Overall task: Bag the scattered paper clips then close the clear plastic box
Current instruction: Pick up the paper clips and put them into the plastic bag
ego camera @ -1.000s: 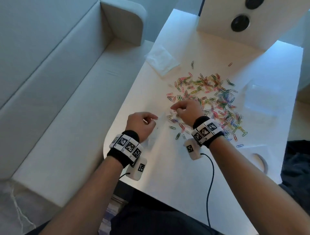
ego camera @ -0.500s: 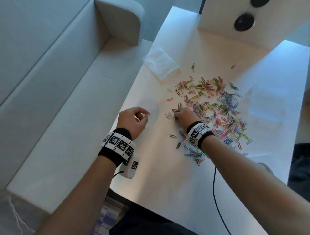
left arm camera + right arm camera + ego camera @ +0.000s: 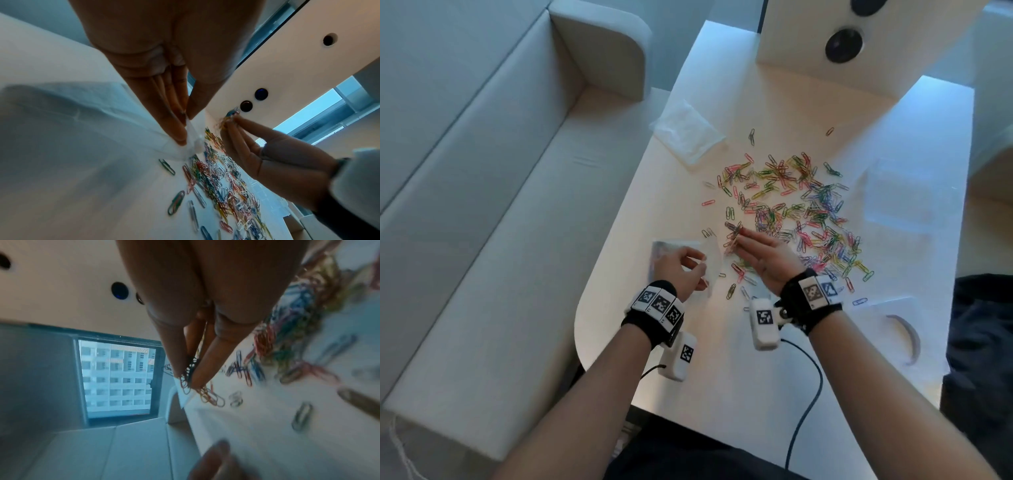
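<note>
L hand [image 3: 681, 270] sits at abt 8 o'clock of the clip pile, thumb and fingers pinching the edge of a small clear plastic bag [image 3: 710, 262]; bag hangs from the pinch w/ its lower part just above the white surface [image 3: 722, 377]. In the left wrist view the pinch is plain: fingertips [image 3: 176, 133] pressed tight on the thin film. R hand [image 3: 763, 260] is just beside it, at 3 o'clock of the bag, palm turned up-ish, fingers straight and bunched w/ the thumb around a small bunch of paper clips [image 3: 734, 233] held at the tips; right wrist view shows several clips [image 3: 190, 369] caught betw. thumb and fingers, a few dangling below. Bunch is lifted off the surface, near the bag mouth but not in it. Rest of the scattered paper clips [image 3: 791, 205], many colours, spread at 12–3 o'clock of the hands, a few strays near the R wrist. Clear plastic box [image 3: 897, 195] lies at 3 o'clock of the pile, hard to make out, can't tell lid state. White crumpled tissue [image 3: 686, 133] at 11 o'clock of the pile. Pale sofa [image 3: 500, 171] runs along the surface's 9 o'clock side.
</note>
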Action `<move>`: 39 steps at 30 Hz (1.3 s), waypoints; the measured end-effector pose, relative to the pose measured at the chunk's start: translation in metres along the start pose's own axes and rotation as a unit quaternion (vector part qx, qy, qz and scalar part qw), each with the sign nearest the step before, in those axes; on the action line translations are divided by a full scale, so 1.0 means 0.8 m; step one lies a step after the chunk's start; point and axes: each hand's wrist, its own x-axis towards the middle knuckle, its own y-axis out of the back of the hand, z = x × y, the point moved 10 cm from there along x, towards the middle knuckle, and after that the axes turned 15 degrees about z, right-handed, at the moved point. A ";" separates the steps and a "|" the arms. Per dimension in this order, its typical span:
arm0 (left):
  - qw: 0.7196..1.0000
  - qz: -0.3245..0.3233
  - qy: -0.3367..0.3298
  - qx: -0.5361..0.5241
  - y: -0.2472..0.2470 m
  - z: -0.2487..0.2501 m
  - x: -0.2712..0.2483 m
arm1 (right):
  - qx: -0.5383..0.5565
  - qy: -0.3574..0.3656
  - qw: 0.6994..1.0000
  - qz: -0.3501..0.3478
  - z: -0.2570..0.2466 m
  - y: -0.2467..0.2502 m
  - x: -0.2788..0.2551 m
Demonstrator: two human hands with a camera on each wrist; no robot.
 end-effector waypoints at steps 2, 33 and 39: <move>1.000 -0.010 0.009 -0.008 -0.008 0.000 -0.002 | 0.011 -0.014 0.999 -0.028 0.021 -0.012 -0.016; 0.996 0.070 -0.043 0.023 0.059 0.010 0.004 | -0.809 0.340 0.466 -0.117 0.062 -0.089 0.051; 0.997 0.058 -0.050 0.028 0.051 0.006 -0.004 | -0.839 0.414 0.326 -0.134 0.088 -0.042 0.019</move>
